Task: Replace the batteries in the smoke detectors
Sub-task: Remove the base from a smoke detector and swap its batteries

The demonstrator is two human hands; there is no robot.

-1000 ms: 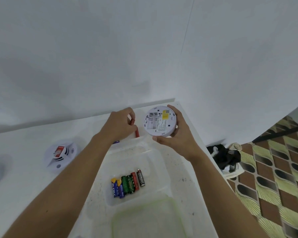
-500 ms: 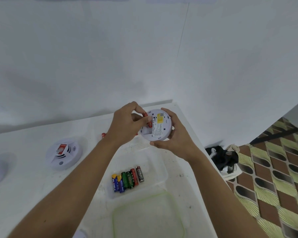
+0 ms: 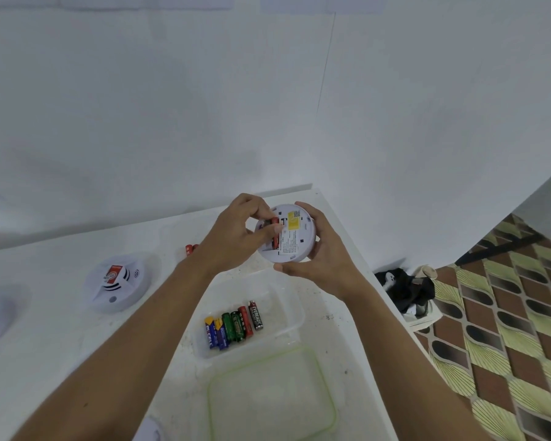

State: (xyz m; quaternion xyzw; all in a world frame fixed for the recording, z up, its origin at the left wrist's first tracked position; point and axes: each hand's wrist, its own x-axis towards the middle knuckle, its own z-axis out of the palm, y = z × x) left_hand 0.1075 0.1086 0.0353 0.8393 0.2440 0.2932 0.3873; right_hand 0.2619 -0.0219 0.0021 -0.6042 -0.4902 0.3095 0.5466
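- From my remote seat I see the right hand [image 3: 326, 261] curled round the rim of a white smoke detector [image 3: 296, 241], fingers on the far edge and thumb on the near one.
- The detector is held in the air above the far right corner of the table [image 3: 45, 361], back face toward the camera, with a yellow label showing.
- The left hand [image 3: 236, 237] pinches a red battery [image 3: 275, 243] between thumb and fingertips, and the battery lies lengthwise in the open bay on the detector's left half (whether it is fully seated I cannot tell).
- A clear container [image 3: 295, 316] sits on the table below both wrists; a row of loose batteries [image 3: 234, 326], blue, green, red and black, lies side by side inside it.
- Its lid [image 3: 326, 377], edged in green, lies flat just in front of it.
- Two more red batteries [image 3: 190, 249] lie on the table just beyond the left wrist.
- A second smoke detector [image 3: 116, 283] rests face up well to the left, carrying a red sticker.
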